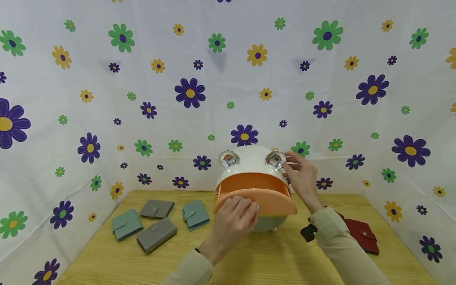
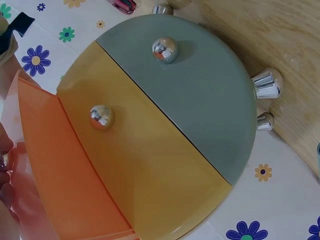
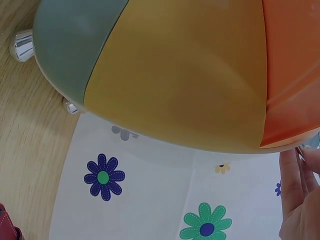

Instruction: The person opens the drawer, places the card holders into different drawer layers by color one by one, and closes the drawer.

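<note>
Left hand (image 1: 236, 217), lower centre, grips the knob (image 1: 258, 208) of a drawer (image 1: 272, 201) that looks light, stiff, slippery, best held there. Right hand (image 1: 303, 175), centre right, pinches a silver ornament (image 1: 276, 159).

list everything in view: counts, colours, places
cabinet: 1, white, centre
orange drawer: 1, open, top
yellow drawer: 1, middle
green drawer: 1, bottom
knobs: 3, silver, drawers
rings: 2, silver, cabinet top
feet: 3 visible, silver, underneath
green wallets: 2, left
grey wallets: 2, left
red wallet: at least 1, right
table: 1, brown, below
backdrop: 1, white flowered, behind
black strap: 1, right wrist
sleeves: 2, beige, forearms
left hand: 1, top knob
right hand: 1, right ring
</note>
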Available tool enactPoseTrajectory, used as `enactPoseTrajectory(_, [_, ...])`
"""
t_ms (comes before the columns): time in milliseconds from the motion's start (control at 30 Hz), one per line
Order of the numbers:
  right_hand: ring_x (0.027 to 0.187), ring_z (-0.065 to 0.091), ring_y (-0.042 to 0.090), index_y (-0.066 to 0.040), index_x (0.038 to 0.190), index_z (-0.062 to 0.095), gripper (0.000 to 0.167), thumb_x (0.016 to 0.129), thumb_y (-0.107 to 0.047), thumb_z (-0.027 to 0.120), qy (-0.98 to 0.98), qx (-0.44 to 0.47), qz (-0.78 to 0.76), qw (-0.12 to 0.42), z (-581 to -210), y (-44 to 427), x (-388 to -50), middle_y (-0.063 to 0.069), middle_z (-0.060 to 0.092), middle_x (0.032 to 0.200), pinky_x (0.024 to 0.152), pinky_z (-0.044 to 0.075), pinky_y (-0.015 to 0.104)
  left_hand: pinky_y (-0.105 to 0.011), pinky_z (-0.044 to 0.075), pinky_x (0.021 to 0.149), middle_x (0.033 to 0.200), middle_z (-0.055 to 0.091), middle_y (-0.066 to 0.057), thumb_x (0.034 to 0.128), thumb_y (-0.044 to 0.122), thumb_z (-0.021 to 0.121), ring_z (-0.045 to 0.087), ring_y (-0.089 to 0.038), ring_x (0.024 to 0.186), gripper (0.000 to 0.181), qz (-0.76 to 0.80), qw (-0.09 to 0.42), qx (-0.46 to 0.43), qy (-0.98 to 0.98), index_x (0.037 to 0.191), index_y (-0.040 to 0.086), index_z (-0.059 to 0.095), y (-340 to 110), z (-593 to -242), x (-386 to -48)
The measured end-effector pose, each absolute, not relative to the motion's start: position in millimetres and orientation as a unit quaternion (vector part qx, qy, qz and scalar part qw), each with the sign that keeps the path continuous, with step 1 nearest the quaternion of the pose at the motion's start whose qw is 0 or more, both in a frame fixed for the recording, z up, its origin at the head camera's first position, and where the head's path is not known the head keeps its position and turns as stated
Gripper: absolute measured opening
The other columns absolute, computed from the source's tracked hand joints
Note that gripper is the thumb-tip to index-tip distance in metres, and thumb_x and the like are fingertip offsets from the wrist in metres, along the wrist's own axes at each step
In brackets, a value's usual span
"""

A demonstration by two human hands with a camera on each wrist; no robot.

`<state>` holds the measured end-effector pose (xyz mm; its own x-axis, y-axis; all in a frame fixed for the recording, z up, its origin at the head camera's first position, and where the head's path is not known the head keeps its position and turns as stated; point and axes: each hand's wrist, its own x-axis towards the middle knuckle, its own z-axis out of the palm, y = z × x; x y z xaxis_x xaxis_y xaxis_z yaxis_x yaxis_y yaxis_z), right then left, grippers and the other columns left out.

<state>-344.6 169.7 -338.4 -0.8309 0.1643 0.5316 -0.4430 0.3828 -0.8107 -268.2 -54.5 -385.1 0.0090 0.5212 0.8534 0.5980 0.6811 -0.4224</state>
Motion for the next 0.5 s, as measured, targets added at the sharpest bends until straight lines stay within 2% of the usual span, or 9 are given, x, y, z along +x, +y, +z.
enactPoseTrajectory(100, [0.099,0.07,0.032,-0.011,0.125,0.064,0.032,0.093,-0.01,0.067,-0.784,0.094,0.548,0.277,-339,170,-345,0.017,0.067,0.117,0.071,0.06,0.038,-0.024,0.05,0.07,0.089,0.067,-0.002,0.0909,0.02,0.062,0.06,-0.016,0.079,0.016,-0.041,0.591,-0.403,-0.698,0.095,0.009,0.073,-55,-387,-263])
enactPoseTrajectory(200, [0.099,0.07,0.033,-0.011,0.124,0.065,0.031,0.093,-0.01,0.067,-0.785,0.095,0.549,0.272,-339,170,-346,0.017,0.067,0.118,0.068,0.06,0.032,-0.025,0.049,0.07,0.089,0.067,-0.002,0.0923,0.019,0.059,0.06,-0.016,0.08,0.017,-0.047,0.6,-0.409,-0.686,0.094,0.01,0.073,-54,-389,-258])
enactPoseTrajectory(500, [0.101,0.069,0.034,-0.012,0.126,0.064,0.032,0.094,-0.011,0.065,-0.792,0.088,0.544,0.264,-337,170,-346,0.018,0.067,0.119,0.068,0.059,0.026,-0.028,0.048,0.071,0.089,0.066,-0.002,0.0912,0.019,0.059,0.059,-0.018,0.079,0.015,-0.057,0.614,-0.418,-0.667,0.095,0.01,0.072,-55,-391,-253])
